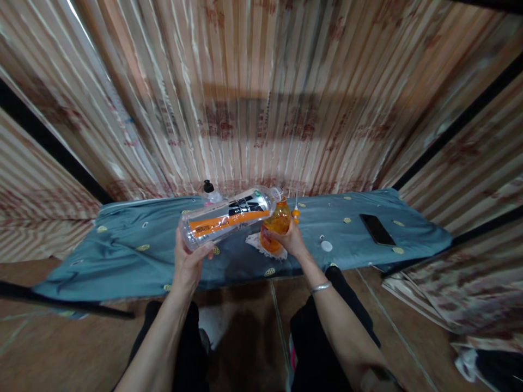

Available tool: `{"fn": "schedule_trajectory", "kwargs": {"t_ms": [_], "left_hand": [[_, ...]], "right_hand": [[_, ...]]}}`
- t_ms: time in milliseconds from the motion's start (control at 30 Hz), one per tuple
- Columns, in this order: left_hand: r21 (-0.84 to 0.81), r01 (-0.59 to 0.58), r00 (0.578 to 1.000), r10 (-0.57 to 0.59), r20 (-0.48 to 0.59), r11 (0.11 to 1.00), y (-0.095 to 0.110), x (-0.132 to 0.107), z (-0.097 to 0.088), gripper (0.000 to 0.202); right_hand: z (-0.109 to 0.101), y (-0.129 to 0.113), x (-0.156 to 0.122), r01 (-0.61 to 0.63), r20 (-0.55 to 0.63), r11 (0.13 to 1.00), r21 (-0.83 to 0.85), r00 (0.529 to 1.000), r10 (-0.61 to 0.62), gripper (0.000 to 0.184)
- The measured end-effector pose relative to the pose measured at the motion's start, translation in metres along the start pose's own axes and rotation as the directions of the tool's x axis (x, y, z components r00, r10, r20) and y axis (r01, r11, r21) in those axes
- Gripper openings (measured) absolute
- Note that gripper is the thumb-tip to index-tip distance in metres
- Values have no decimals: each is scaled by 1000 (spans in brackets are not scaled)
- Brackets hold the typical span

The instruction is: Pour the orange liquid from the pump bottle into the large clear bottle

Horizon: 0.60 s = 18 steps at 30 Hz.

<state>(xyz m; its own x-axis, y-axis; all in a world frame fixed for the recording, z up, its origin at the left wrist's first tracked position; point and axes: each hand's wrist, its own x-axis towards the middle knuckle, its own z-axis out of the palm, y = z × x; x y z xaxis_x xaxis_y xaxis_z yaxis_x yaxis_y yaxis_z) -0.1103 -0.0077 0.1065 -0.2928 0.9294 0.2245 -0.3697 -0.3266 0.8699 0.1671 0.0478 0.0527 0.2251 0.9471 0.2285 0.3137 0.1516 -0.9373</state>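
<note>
My left hand (191, 260) is closed around the base of a clear plastic bottle (229, 215) with an orange and silver label. That bottle is tilted, its mouth at the opening of an orange bottle (277, 228). My right hand (289, 238) grips the orange bottle, which stands upright on a white cloth or tissue (266, 249). Whether liquid runs between the two mouths, I cannot make out. To the right of the orange bottle is a thin stick-like item with orange parts (296, 212). A white cap (326, 246) lies to the right of my right hand.
A teal patterned cloth (134, 267) covers the low surface. Behind the clear bottle stands a black-topped bottle (208, 190). At the right lies a dark phone (376, 230). Striped curtains (261, 109) and black poles (49, 136) enclose the space.
</note>
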Motion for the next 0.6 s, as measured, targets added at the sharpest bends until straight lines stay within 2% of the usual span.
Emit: {"fn": "schedule_trajectory", "kwargs": {"t_ms": [167,600], "left_hand": [[14,-2,1000,2,5,1000,0,0,-1,87],[29,-3,1000,3,-5,1000,0,0,0,77]], "right_hand": [[0,-1,0,-11,7,1000,13,1000,11,73],[-1,3,1,-7,36,999,31,999,5,74]]}}
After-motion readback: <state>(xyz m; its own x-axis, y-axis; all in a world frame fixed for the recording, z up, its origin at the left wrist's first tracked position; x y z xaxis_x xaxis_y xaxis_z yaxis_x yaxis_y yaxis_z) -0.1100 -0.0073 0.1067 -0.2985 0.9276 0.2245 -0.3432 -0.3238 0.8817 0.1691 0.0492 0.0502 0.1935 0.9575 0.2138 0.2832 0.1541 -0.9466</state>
